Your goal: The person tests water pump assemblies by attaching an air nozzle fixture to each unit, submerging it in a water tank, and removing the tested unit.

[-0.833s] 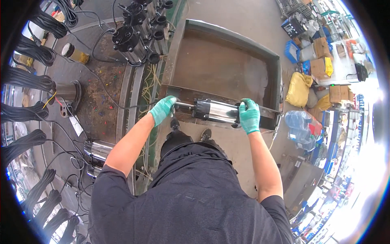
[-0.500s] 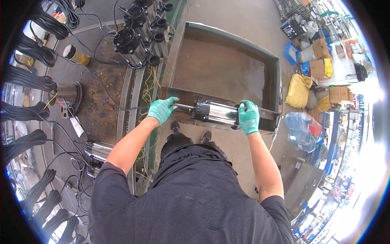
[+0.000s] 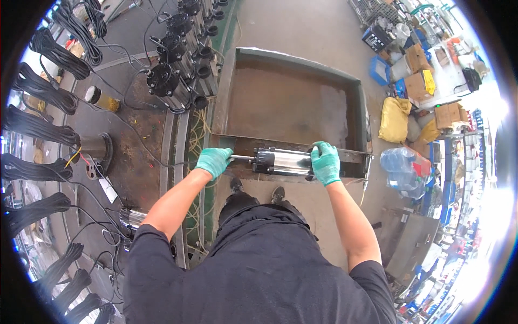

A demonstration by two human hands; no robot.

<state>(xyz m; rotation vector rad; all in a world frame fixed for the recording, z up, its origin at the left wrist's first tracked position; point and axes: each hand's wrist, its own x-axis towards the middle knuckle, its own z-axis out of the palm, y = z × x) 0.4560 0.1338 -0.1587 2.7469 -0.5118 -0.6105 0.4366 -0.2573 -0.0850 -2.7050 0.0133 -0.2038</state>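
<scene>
A submersible pump (image 3: 288, 161), a shiny steel cylinder with black ends, lies sideways between my two green-gloved hands at the near side of a water-filled metal tank (image 3: 231, 89). My left hand (image 3: 214, 162) is closed around a thin grey rod-like part (image 3: 241, 157) sticking out from the pump's left end. A dark cable (image 3: 181, 163) runs from the bench toward that hand. My right hand (image 3: 326, 163) grips the pump's right end, thumb on top; its other fingers are partly hidden.
On the left bench, several upright pumps (image 3: 168, 86) stand in a row, near a yellowish jar (image 3: 102, 99). Coiled black cables (image 3: 40, 127) line the far left. A yellow sack (image 3: 395, 120), clear plastic bottles (image 3: 402, 170) and cardboard boxes (image 3: 418, 86) sit on the right.
The whole view has shifted, so the tank, bench and pump appear lower in the picture. Both hands keep their hold, and the pump stays roughly in place beside the tank.
</scene>
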